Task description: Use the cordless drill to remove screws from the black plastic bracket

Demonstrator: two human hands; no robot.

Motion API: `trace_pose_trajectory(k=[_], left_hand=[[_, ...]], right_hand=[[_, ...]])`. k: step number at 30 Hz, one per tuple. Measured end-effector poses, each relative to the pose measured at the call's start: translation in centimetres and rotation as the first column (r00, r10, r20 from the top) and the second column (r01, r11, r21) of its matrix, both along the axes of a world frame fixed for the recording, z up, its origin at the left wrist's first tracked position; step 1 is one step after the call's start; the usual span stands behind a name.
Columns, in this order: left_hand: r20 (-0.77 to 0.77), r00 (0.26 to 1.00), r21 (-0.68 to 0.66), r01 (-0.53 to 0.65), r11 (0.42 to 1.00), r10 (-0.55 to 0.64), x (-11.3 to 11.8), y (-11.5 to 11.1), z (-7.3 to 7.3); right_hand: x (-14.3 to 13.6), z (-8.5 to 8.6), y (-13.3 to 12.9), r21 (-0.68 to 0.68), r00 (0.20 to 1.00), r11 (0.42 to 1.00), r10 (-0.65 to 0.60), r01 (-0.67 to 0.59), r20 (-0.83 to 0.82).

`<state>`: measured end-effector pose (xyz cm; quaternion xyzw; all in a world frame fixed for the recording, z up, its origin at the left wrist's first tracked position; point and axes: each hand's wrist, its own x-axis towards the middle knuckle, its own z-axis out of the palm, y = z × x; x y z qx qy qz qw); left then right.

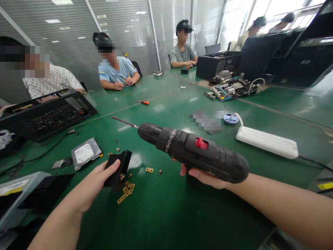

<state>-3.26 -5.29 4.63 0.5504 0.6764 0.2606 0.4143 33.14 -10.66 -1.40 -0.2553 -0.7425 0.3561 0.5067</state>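
Note:
My right hand (205,177) is wrapped round the grip of a black cordless drill (192,149), whose long thin bit points to the left. The grip is mostly hidden below the drill's body. My left hand (104,175) holds a black bracket (118,170), with the thumb on its top face. Small brass screws (122,177) show at the bracket's lower right part. Just beside it, several brass plates (126,192) lie in a pile on the green table (156,215). Another brass plate (149,169) and a screw (160,172) lie to the right.
A hard drive (84,152) and an open computer case (49,114) are at the left. An orange screwdriver (144,102) lies farther back. At the right are a white power strip (267,141), a circuit board (231,86) and black cases (218,66). Several people sit around the table.

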Motion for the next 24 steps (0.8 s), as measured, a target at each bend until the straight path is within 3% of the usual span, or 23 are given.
trace_pose_trajectory(k=[2, 5, 8, 11, 13, 15, 17, 18, 19, 20, 22, 24], left_hand=[[-0.220, 0.965, -0.012, 0.144, 0.990, -0.143, 1.3, -0.8, 0.2], [-0.677, 0.696, -0.023, 0.305, 0.952, -0.240, 3.4, -2.2, 0.1], [-0.811, 0.516, -0.057, 0.400, 0.915, -0.276, 3.9, -2.7, -0.5], [-0.849, 0.480, -0.032, 0.375, 0.927, -0.223, 2.1, -1.5, -1.1], [-0.818, 0.549, 0.002, 0.302, 0.953, -0.172, 0.3, -0.3, -1.2], [-0.671, 0.731, 0.050, 0.218, 0.975, -0.129, -1.3, 0.8, -1.1], [-0.340, 0.939, 0.123, 0.096, 0.988, -0.049, -2.1, 1.5, -0.8], [-0.132, 0.991, 0.115, 0.003, 0.993, 0.013, -2.2, 1.6, -0.8], [0.084, 0.993, 0.081, -0.088, 0.993, 0.081, -2.1, 1.7, -0.7], [0.290, 0.946, 0.021, -0.158, 0.987, 0.146, -1.9, 1.6, -0.8], [0.616, 0.746, -0.101, -0.243, 0.965, 0.252, -1.0, 1.4, -1.1], [0.776, 0.531, -0.201, -0.301, 0.932, 0.339, 0.1, 1.1, -1.4]], right_hand=[[0.1, -0.3, -0.1, -0.008, 1.000, 1.000, -0.012, 0.012, 0.004], [0.4, -0.4, -0.3, -0.006, 0.999, 1.000, -0.030, 0.030, 0.030], [0.6, -0.3, -0.3, 0.008, 0.998, 0.999, -0.035, 0.034, 0.047], [0.6, 0.1, -0.3, 0.055, 0.999, 0.998, -0.015, 0.013, 0.043], [0.5, 0.5, -0.3, 0.080, 0.999, 0.997, -0.016, 0.013, 0.034], [0.3, 0.8, -0.3, 0.077, 0.999, 0.997, -0.016, 0.013, 0.040], [0.2, 1.1, -0.4, 0.073, 0.999, 0.997, -0.015, 0.012, 0.044], [0.2, 1.2, -0.4, 0.070, 0.999, 0.997, -0.012, 0.009, 0.042], [0.2, 1.3, -0.4, 0.062, 0.999, 0.998, 0.000, -0.002, 0.041], [0.3, 1.3, -0.3, 0.051, 0.999, 0.998, 0.018, -0.020, 0.037], [0.5, 1.1, -0.3, 0.019, 0.997, 0.998, 0.061, -0.062, 0.037], [0.7, 0.9, -0.4, -0.008, 0.995, 0.996, 0.084, -0.083, 0.048]])
